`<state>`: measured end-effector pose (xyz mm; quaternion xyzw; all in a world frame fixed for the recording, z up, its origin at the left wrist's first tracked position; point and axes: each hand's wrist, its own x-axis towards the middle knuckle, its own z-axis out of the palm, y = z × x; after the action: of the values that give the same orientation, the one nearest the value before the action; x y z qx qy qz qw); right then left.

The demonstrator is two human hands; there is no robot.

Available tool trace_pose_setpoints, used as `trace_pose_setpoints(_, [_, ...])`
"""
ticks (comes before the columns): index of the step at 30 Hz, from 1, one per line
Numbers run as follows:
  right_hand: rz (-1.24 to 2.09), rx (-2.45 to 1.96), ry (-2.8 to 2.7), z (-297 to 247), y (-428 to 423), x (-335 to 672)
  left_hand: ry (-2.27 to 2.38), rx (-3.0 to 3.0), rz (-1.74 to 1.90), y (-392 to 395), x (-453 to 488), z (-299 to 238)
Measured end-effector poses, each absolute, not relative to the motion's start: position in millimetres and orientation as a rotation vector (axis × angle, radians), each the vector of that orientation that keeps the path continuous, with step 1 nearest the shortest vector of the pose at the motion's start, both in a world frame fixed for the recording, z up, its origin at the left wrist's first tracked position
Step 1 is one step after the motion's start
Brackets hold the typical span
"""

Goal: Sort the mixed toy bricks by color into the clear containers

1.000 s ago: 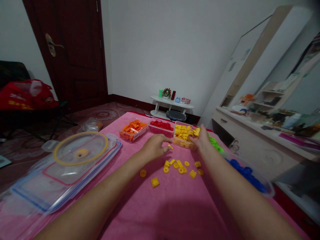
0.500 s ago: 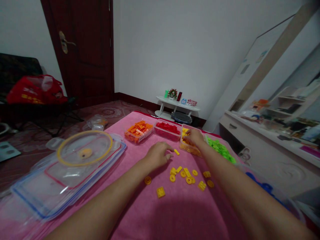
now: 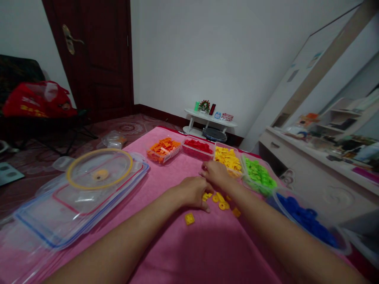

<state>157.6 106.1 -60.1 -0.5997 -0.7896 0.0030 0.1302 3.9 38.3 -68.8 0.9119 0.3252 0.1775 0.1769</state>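
Note:
My left hand (image 3: 194, 191) is low over the pink cloth, thumb and fingers spread around a small group of yellow toy bricks (image 3: 206, 196). Just beyond it, my right hand (image 3: 215, 173) has its fingers curled together; whatever they hold is hidden. More yellow pieces, some of them round wheels (image 3: 224, 205), lie between my forearms. A square yellow brick (image 3: 189, 219) rests apart, nearer to me. Behind my right hand stands a clear container of yellow bricks (image 3: 228, 157).
Clear containers hold orange bricks (image 3: 164, 149), red bricks (image 3: 198, 146), green bricks (image 3: 259, 172) and blue pieces (image 3: 306, 221). Stacked clear lids (image 3: 89, 205) lie on the left of the pink cloth (image 3: 166, 252), a round yellow-rimmed lid (image 3: 130, 173) on top. A dresser (image 3: 314, 169) stands at the right.
My right hand has come out of the yellow container, back and left toward the left hand. My left hand has moved nearer to me, onto the yellow pieces. The view has shifted slightly.

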Motion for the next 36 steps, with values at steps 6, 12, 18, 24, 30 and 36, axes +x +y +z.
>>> trace_pose_setpoints(6, [0.142,-1.774,-2.248,-55,76,175,0.963,2.585,0.491,40,4,-75])
trace_pose_setpoints(12, [0.327,-1.913,-2.164,-50,38,205,1.009,2.588,0.476,41,7,-77])
trace_pose_setpoints(18, [0.514,-1.861,-2.099,-63,24,203,1.21,2.692,0.494,27,21,-79])
trace_pose_setpoints(24, [0.591,-1.836,-1.971,-56,25,205,1.198,2.613,0.536,29,24,-86])
trace_pose_setpoints(30, [0.48,-1.649,-2.275,-61,18,202,1.134,2.453,0.595,39,18,-87])
trace_pose_setpoints(36, [0.413,-1.647,-2.276,-68,14,191,1.151,2.342,0.652,42,17,-92])
